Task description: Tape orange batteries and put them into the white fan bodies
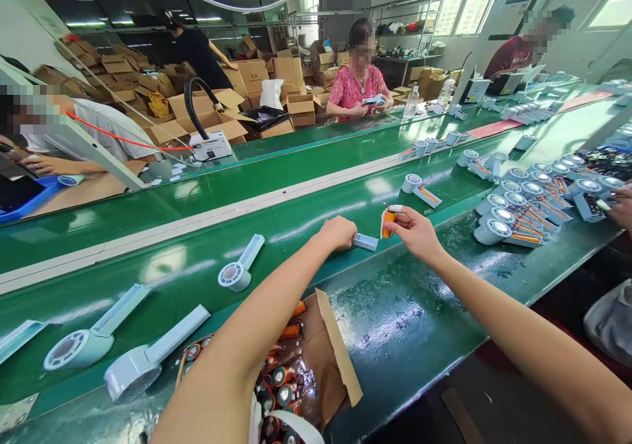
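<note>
My left hand (338, 232) is closed round a pale blue fan housing (365, 241), whose handle end sticks out to the right of my fist. My right hand (415, 232) pinches an orange battery cell (388, 222) with a white end and thin wires, held upright just right of the housing. Both hands hover over the near edge of the green conveyor belt (316, 220). Under my left forearm an open cardboard box (330, 358) holds several more orange and green battery cells.
Pale blue fan housings (239, 269) lie on the belt to my left, and several more with orange cells are grouped at right (513, 217). Another person's hand (623, 207) works at the far right. Workers sit across the belt amid stacked cartons (257, 75).
</note>
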### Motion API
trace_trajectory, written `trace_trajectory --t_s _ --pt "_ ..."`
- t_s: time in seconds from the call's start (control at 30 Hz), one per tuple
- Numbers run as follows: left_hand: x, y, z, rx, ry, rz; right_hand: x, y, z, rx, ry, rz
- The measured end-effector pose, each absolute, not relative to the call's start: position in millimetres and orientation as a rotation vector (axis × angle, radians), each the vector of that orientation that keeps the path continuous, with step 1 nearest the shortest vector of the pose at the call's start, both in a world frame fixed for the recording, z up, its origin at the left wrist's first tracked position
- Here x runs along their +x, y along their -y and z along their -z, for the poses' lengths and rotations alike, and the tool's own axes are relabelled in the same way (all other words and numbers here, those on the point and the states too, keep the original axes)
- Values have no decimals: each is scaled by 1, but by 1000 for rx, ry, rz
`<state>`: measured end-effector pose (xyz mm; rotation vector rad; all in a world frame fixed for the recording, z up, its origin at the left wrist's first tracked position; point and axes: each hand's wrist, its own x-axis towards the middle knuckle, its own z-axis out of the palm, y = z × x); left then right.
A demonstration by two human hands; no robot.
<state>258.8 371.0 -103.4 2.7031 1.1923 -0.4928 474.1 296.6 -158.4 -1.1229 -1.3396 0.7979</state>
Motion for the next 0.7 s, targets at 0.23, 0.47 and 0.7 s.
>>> trace_trajectory --t_s 0.23,0.47,0.7 --pt "254 -385 104 2631 -1139 311 462 -309 166 -1292 1819 -492" --pt "271 -379 126 2497 -1446 94 456 -305 154 -1486 2353 -218" --pt "288 -357 118 2385 -1556 90 437 -321 170 -1716 2571 -149"
